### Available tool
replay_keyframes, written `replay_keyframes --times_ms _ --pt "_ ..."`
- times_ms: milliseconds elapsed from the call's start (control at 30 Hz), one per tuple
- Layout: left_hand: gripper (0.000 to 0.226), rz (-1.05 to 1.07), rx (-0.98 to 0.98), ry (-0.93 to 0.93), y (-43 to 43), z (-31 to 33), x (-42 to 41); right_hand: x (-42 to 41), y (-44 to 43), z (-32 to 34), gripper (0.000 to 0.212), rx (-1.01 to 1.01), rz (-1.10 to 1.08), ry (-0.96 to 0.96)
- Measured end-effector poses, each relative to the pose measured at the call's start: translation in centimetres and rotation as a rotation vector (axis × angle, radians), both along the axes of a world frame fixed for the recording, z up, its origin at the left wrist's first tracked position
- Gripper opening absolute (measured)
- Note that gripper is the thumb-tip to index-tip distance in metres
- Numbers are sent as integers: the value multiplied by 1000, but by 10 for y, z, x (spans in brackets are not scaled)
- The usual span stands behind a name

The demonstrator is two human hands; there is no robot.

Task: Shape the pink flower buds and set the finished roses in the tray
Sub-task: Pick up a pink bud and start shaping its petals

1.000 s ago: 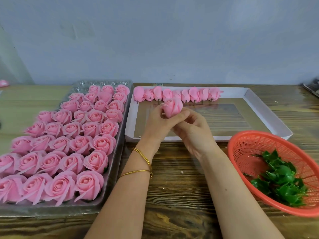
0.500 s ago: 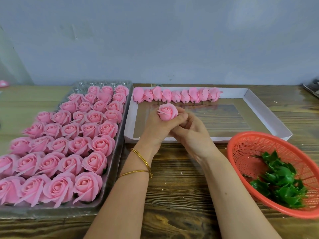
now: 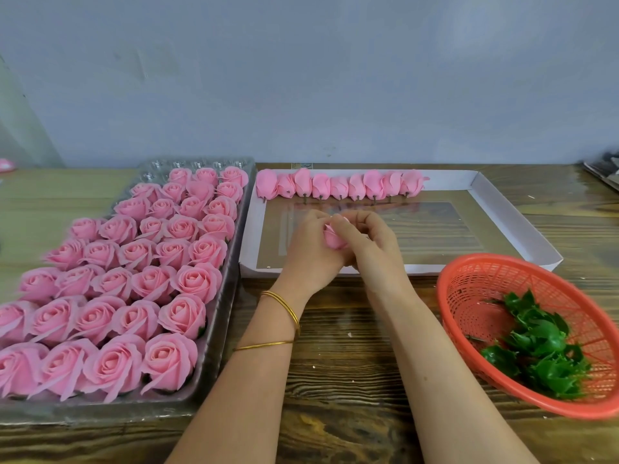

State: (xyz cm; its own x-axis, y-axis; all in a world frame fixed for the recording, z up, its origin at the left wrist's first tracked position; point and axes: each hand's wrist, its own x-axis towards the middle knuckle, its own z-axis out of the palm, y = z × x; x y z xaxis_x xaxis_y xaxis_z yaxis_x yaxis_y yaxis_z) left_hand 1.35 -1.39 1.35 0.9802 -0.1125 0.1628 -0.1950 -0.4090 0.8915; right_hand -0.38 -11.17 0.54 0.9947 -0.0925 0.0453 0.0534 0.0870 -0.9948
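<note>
Both my hands meet over the front of the white box lid [image 3: 516, 226]. A pink flower bud [image 3: 332, 238] sits between them, mostly hidden. My left hand [image 3: 310, 247] cups it from the left and my right hand [image 3: 371, 244] curls its fingers over its top. At the far end of the lid lies a row of several unshaped pink buds [image 3: 340, 185]. The clear plastic tray [image 3: 219, 333] on the left is packed with finished pink roses [image 3: 134, 279].
A red plastic basket [image 3: 482, 289] with green leaf cups [image 3: 536, 349] stands at the right, tilted toward me. The wooden table [image 3: 338, 380] runs to a grey wall behind. Dark items lie at the far right edge [image 3: 603, 172].
The bud was visible on top of my left hand with its opening toward me. Now my right hand's fingers have closed over it and both hands have dropped slightly.
</note>
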Motion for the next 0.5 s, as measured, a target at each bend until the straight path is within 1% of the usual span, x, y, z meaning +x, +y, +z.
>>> replay_keyframes --times_ms 67,167,233,300,367,433,500 --pt "6 37 9 -15 1 -1 0 0 -1 -1 36 0 -3 3" --pt "27 57 40 -51 2 -3 -3 0 -1 -2 27 -45 -18 13" --pt "28 51 24 -50 2 -2 -4 0 0 -3 27 -54 -34 6" --pt "22 44 -44 -36 2 -1 -3 0 1 -2 27 -53 -38 -1" --pt "15 69 -73 -31 2 0 -1 -1 0 -1 24 -24 -22 1" --pt "17 120 -129 -53 3 0 -1 -1 -3 0 16 22 -5 -4" --pt "24 146 -240 -74 4 0 -3 -2 -5 -1 29 -18 15 -48"
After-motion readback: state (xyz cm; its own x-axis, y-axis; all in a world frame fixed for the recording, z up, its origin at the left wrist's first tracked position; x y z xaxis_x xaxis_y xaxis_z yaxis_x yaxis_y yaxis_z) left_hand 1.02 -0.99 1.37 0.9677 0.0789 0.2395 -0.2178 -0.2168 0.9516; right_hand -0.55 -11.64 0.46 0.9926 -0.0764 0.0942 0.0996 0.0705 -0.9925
